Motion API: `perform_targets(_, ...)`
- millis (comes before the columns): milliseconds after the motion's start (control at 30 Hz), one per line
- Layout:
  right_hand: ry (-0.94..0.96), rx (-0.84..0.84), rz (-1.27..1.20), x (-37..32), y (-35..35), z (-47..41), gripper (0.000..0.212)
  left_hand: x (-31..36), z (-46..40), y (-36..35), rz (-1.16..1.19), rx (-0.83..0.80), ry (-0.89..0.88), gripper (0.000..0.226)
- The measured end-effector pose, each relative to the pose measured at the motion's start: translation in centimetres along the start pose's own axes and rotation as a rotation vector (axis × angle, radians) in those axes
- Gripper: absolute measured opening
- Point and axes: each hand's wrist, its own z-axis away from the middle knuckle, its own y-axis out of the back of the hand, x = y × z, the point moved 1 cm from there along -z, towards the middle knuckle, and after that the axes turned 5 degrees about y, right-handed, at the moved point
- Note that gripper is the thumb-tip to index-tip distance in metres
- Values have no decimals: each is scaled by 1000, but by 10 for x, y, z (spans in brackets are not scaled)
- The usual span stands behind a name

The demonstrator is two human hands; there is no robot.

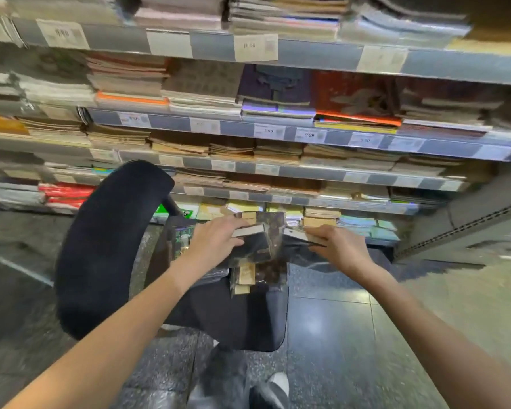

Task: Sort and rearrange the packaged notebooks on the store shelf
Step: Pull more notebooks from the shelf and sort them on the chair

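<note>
Glossy plastic wrap looking slippery. Left hand (216,239) and right hand (341,246) both gripping packaged notebooks (258,231) by pale edges, stack hanging between fingers over chair seat (233,314). Middle packs probably sliding out, grip only pinching ends.

You're in a shop, stationery aisle. Grey metal shelving (322,53) runs in several tiers across your view. Each tier is packed with flat stacks of notebooks (278,109), many in clear wrap. Price tags (255,47) sit in the strip along each shelf edge; some read 9.90 and 5.90, others are too blurred to read. Polished tile floor (331,335) underfoot. A black office chair (101,246) stands in front of the lowest shelves.
</note>
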Motion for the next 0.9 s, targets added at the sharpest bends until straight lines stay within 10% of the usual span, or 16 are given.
perform_targets(500,-143,86,-39,53,-10,-14,35,19,-73,-37,24,286,-167,35)
perform_targets(900,-116,143,-105,75,-58,-12,38,22,-35,-180,52,133,-165,41)
